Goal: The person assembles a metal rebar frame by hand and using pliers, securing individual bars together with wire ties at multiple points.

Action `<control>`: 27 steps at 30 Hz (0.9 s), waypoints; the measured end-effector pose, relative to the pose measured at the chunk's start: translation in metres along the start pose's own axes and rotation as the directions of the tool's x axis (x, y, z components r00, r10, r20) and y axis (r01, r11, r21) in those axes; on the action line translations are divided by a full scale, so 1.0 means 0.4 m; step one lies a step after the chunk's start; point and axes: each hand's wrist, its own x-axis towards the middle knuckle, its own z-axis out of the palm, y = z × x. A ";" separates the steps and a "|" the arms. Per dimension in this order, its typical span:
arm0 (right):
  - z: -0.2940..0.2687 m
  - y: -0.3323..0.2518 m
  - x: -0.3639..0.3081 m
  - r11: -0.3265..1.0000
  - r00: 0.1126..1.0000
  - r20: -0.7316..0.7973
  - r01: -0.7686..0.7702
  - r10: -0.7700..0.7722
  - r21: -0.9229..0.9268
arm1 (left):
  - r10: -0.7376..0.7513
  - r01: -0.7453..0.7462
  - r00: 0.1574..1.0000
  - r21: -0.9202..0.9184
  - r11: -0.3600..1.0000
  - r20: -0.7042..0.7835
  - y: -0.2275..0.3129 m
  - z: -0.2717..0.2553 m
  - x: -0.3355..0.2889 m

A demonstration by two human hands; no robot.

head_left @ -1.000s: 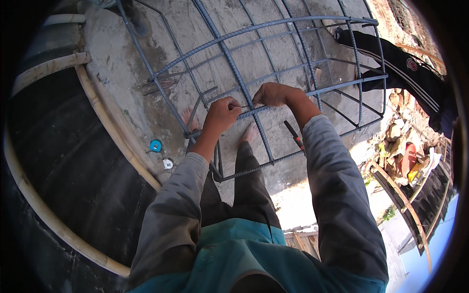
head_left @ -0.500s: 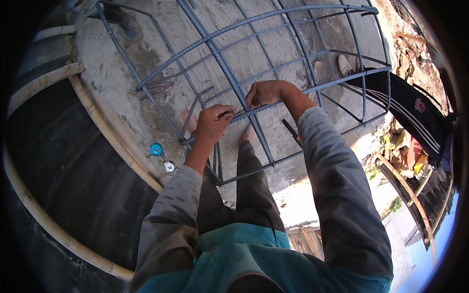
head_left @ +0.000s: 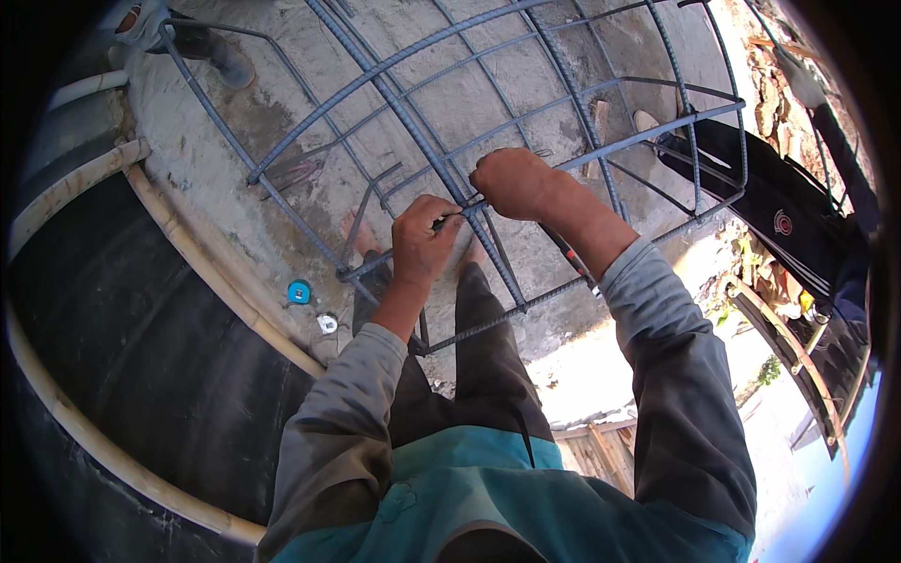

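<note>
**Where two ribbed bars cross, the hands work close on a stiff, heavy-looking cage**

Because it is built of ribbed steel bars, the rebar cage (head_left: 413, 133) should handle as one heavy, rigid frame. It spans the upper middle of the frame and runs toward the upper right, above the concrete floor (head_left: 206, 122).

At the crossing near the frame's centre, the left hand (head_left: 420, 239) pinches a thin dark piece (head_left: 440, 224), probably wire, just left of the joint. The right hand (head_left: 519, 183) curls over the bar just right of it; whether its fingers grip anything, I cannot tell.

The ribs should give bare skin good purchase, though they may feel rough. Nothing about the steel suggests fragility; the thin piece, by contrast, is likely light and bendable, best pinched near its end. For shifting the cage, the thick long bars look the surest hold, clear of corners where bar ends project.

A dark tool with an orange band (head_left: 569, 254) shows beside the right forearm; a blue tape measure (head_left: 299, 292) lies left of centre.
</note>
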 end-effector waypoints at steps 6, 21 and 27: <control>0.056 -0.108 -0.106 0.948 0.902 -0.351 -0.157 0.252 0.277 | 0.031 -0.031 0.999 0.016 0.999 -0.024 0.004 0.006 0.005; 0.425 -0.369 0.120 0.216 0.127 -0.262 0.293 0.957 0.931 | 0.099 -0.124 0.977 0.125 0.984 0.191 0.001 -0.008 0.023; 0.491 -0.396 0.126 -0.097 0.353 0.018 0.206 0.936 0.974 | 0.230 -0.273 0.959 0.327 0.905 0.164 -0.017 0.013 0.007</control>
